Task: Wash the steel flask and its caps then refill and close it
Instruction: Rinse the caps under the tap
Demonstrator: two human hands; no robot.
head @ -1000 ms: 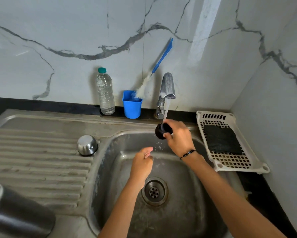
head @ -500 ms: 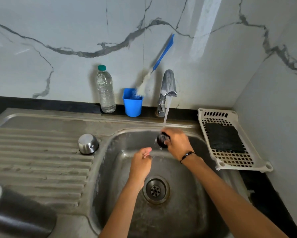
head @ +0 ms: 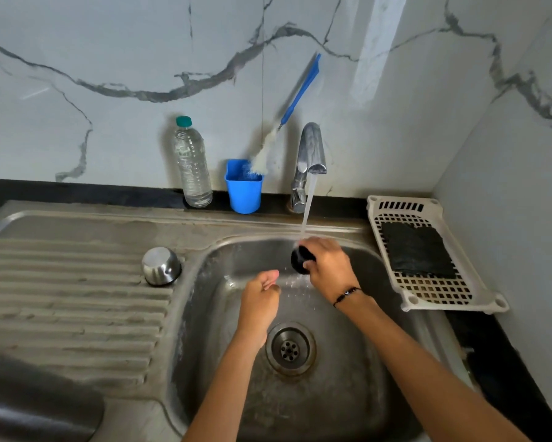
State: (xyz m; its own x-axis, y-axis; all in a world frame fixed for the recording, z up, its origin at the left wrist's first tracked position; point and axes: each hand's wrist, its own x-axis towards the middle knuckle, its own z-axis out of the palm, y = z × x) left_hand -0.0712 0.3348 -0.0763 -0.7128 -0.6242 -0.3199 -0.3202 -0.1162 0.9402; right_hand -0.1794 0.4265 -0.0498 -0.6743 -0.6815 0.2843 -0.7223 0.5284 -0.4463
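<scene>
Lower under the tap than a second ago, the right hand [head: 329,266] now holds the black cap [head: 300,260] down inside the sink [head: 204,314], right in the running water [head: 308,205]. Its arm reaches in from the lower right, wrist bent, fingers curled round the cap from above. Barely shifted, the left hand [head: 260,301] hangs over the basin just beside it, fingers curled loosely into the palm, gripping nothing, thumb on top; its forearm comes straight up from the bottom edge. On the ribbed draining board sits a steel cup cap [head: 161,266], upside down. Part of the steel flask [head: 29,406] lies at the lower left corner
</scene>
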